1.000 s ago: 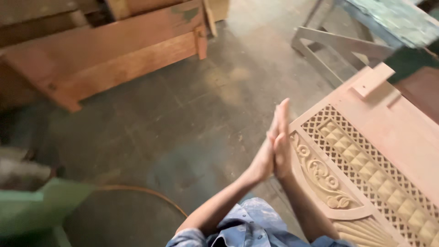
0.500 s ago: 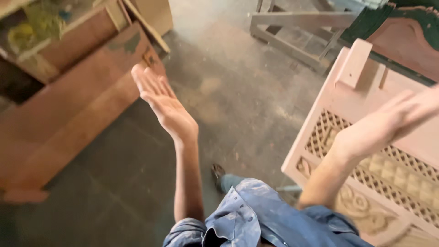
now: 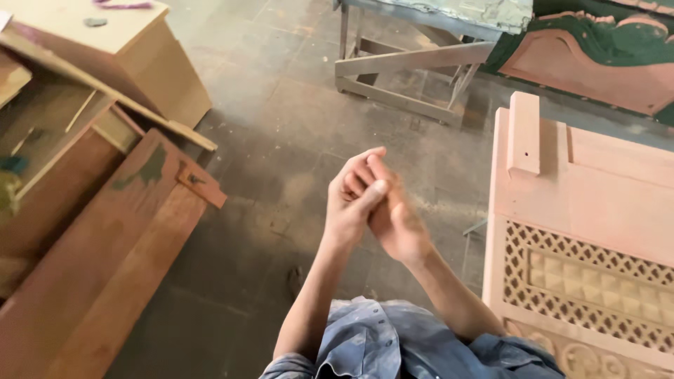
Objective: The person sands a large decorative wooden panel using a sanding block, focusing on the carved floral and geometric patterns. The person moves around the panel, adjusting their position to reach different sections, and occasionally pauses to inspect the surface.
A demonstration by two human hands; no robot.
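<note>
Looking down from my head, I see my left hand (image 3: 349,203) and my right hand (image 3: 397,221) pressed together in front of me, palm against palm, with the left fingers (image 3: 361,168) curled over the top of the right hand and nothing held between them. The right hand is a little blurred. Both forearms are bare and rise from the rolled blue denim sleeves (image 3: 393,344) at the bottom of the view, the cloth faded and dusty. Under my hands lies the concrete floor (image 3: 281,119), grey, rough and speckled with dust and stains. Just to the right of my right hand stands the carved wooden panel (image 3: 583,210), pale pinkish wood with a smooth flat upper part, a small upright block at its top edge, and below that a band of diamond lattice around a row of raised pyramid shapes; scroll carving shows at its lowest edge. Well to the left of my left hand lean long reddish-brown boards (image 3: 119,253), flat and smooth, with a patch of green on one. Beyond them sits a light plywood box (image 3: 133,56). Far ahead of my hands stands a grey metal frame (image 3: 414,63) with slanted legs.
</note>
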